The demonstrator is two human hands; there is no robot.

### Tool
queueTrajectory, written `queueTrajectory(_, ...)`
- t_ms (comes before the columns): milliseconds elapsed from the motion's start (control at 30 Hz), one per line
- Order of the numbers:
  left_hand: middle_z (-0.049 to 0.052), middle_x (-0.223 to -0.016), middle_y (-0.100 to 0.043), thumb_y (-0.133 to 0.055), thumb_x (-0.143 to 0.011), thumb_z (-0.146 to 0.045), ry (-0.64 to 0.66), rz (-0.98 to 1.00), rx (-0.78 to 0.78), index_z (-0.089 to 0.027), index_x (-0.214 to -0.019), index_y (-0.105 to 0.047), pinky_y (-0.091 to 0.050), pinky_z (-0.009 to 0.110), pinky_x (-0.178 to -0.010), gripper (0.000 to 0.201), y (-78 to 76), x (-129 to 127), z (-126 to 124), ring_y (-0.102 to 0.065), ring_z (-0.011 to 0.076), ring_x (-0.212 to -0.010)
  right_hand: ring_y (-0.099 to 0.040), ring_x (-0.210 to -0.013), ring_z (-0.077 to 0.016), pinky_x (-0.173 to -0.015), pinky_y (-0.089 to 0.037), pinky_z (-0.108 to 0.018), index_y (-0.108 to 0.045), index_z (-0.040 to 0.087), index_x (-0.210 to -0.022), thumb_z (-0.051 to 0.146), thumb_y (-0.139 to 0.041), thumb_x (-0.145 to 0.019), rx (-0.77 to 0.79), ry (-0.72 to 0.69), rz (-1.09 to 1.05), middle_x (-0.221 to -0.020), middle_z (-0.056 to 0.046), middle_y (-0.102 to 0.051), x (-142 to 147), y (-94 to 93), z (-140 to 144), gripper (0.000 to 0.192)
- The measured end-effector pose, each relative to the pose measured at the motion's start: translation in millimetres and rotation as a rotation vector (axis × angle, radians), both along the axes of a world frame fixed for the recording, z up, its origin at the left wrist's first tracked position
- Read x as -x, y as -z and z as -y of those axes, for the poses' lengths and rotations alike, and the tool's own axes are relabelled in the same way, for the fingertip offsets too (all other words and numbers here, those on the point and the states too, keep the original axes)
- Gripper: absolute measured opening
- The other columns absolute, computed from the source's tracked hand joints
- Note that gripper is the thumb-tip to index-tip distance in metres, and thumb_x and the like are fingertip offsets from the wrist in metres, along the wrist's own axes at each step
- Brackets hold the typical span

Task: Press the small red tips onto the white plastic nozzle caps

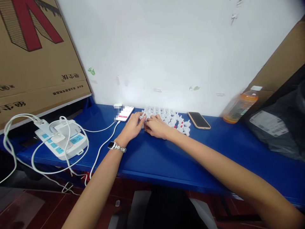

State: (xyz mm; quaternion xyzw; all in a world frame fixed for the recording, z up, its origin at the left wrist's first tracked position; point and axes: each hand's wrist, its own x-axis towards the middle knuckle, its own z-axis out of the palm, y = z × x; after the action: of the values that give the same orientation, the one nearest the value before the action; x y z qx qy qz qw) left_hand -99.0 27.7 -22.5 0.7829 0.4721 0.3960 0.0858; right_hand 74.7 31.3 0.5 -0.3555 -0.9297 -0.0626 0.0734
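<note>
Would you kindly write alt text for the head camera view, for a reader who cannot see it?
A person's left hand and right hand rest together on a cluster of small white plastic parts on a blue table. Nearby lie a lit white phone, a dark phone, a white power strip and an orange drink bottle.

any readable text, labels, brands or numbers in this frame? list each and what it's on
Cardboard box: a large red graphic, maybe a "V"; black characters printed upside down, not legible.
Lit phone: screen partly blurred, unreadable.
Orange bottle: label too small to read.
Grey bag: white shipping label, print too small.
Power strip: no text visible.
Dark phone: no text visible.
</note>
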Motion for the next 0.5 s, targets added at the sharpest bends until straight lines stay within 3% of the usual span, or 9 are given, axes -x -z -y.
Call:
queueTrajectory(167, 0.011, -0.118, -0.064, -0.040, -0.101, -0.046, 0.007, -0.001, 0.004, -0.018, -0.121, -0.057, -0.044, 0.040, -0.099, 0.038, -1.3, 0, 1, -0.058, 0.0241, -0.106, -0.051, -0.102, -0.0277, -0.088, -0.030, -0.041, -0.067, 0.015, -0.092, 0.027, -0.051, -0.095, -0.043, 0.013, -0.048, -0.103, -0.013, -0.066, -5, 3.1, -7, 0.021)
queueTrajectory(300, 0.011, -0.120, -0.064, -0.039, -0.101, -0.046, 0.021, 0.013, 0.023, -0.018, -0.120, -0.057, -0.045, 0.040, -0.097, 0.039, -3.4, -1, 2, -0.059, 0.0239, -0.104, -0.053, -0.102, -0.0259, -0.089, -0.032, -0.039, -0.065, 0.017, -0.090, 0.030, -0.054, -0.095, -0.052, 0.043, -0.206, -0.100, -0.011, -0.066, -14, -3.2, -11, 0.018)
queueTrajectory(400, 0.011, -0.118, -0.064, -0.037, -0.102, -0.047, 0.031, 0.030, 0.025, -0.019, -0.118, -0.056, -0.045, 0.040, -0.095, 0.038, -6.2, -4, 6, -0.058, 0.0239, -0.105, -0.059, -0.087, -0.0195, -0.082, -0.038, -0.033, -0.062, 0.017, -0.089, 0.031, -0.054, -0.096, 0.105, 0.060, -0.485, -0.090, -0.006, -0.069, -24, -8.8, -10, 0.017)
queueTrajectory(500, 0.008, -0.106, -0.064, -0.032, -0.103, -0.048, 0.060, 0.053, 0.071, -0.019, -0.113, -0.052, -0.046, 0.037, -0.088, 0.036, -9.7, -14, 15, -0.061, 0.0218, -0.095, -0.058, -0.064, -0.0140, -0.065, -0.042, -0.027, -0.058, 0.019, -0.088, 0.041, -0.054, -0.095, 0.341, 0.092, -0.905, -0.074, -0.001, -0.068, -36, -10.3, -4, 0.024)
